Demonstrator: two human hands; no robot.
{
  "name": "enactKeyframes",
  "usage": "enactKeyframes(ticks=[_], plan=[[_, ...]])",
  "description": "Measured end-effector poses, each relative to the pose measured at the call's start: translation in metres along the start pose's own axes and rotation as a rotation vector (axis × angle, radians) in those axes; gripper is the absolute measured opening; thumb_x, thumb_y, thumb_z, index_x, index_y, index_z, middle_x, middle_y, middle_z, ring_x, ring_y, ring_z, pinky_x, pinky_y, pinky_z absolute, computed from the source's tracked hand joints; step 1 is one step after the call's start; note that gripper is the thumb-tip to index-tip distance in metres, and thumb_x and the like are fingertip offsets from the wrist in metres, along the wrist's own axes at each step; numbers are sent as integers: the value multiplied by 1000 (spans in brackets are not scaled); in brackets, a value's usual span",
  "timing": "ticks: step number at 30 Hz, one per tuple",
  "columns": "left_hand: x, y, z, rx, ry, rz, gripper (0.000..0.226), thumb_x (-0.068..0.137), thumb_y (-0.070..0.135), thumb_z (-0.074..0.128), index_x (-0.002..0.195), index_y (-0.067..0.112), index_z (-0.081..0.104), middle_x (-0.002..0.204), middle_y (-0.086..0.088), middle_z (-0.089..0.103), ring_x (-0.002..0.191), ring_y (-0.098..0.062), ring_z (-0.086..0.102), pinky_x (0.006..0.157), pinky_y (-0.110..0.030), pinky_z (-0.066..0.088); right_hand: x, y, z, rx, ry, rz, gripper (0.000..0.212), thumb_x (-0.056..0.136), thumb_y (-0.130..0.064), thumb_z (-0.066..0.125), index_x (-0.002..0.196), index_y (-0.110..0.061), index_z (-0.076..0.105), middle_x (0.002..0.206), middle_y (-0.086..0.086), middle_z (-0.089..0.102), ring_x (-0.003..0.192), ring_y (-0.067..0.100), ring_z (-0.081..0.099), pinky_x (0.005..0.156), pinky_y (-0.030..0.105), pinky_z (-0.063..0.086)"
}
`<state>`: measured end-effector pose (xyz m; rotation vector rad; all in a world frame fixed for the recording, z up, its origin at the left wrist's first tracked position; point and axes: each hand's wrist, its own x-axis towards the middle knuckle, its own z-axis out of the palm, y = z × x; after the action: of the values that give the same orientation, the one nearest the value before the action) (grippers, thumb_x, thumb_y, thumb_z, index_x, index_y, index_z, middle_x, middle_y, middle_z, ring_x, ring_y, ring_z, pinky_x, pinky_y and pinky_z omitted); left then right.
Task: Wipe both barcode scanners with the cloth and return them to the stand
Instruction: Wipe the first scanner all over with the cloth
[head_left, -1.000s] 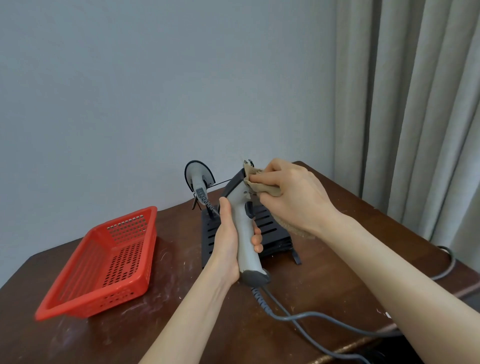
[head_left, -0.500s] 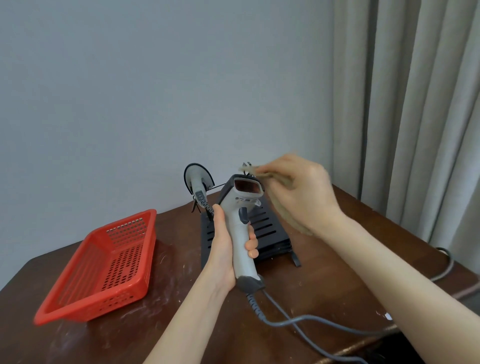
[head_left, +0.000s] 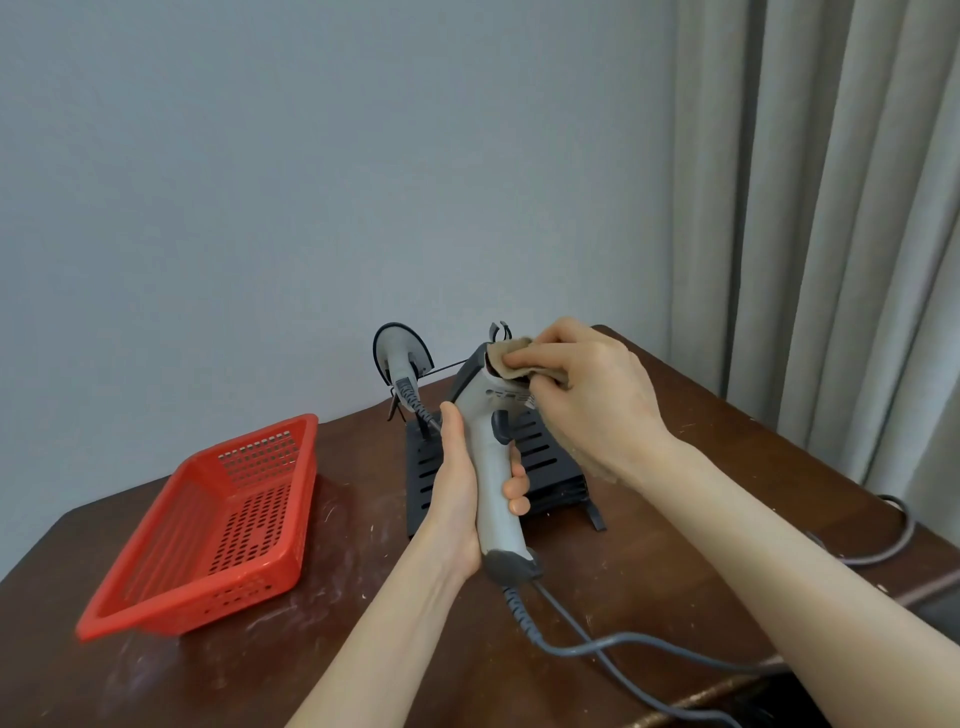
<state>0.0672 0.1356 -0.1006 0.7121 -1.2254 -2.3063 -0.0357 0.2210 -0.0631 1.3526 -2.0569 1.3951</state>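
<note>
The right hand (head_left: 597, 400), pinching the cloth (head_left: 511, 358), has returned onto the head of the scanner (head_left: 493, 467) the left hand (head_left: 457, 493) grips, so wiping this one continues.

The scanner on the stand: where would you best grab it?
Likely the scanner's narrow handle, fingers coming from the front left: it slopes down toward the person, while the wide head rests up on the stand.
</note>
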Motion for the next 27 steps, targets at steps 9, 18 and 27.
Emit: enactKeyframes(ticks=[9, 18, 27], plan=[[0, 1, -2, 48, 0, 21, 71, 61, 78, 43, 49, 9, 59, 55, -5, 46, 33, -11, 38, 31, -18, 33, 10, -7, -12, 447, -183, 112, 15, 80, -11, 70, 86, -24, 75, 90, 1, 65, 87, 12, 62, 86, 33, 50], [-2, 4, 1, 90, -2, 22, 72, 58, 78, 44, 58, 8, 55, 50, -3, 45, 32, -11, 38, 31, -19, 34, 14, 1, -25, 240, -269, 41, 22, 80, -20, 69, 76, -41, 67, 91, -7, 65, 88, 11, 61, 83, 34, 49], [-2, 6, -1, 120, -13, 49, 72, 59, 78, 43, 62, 7, 53, 50, -3, 44, 35, -11, 39, 33, -20, 35, 9, 5, -38, -115, 107, 46, 10, 85, -28, 61, 90, -26, 69, 75, -3, 69, 74, 24, 64, 64, 34, 50]])
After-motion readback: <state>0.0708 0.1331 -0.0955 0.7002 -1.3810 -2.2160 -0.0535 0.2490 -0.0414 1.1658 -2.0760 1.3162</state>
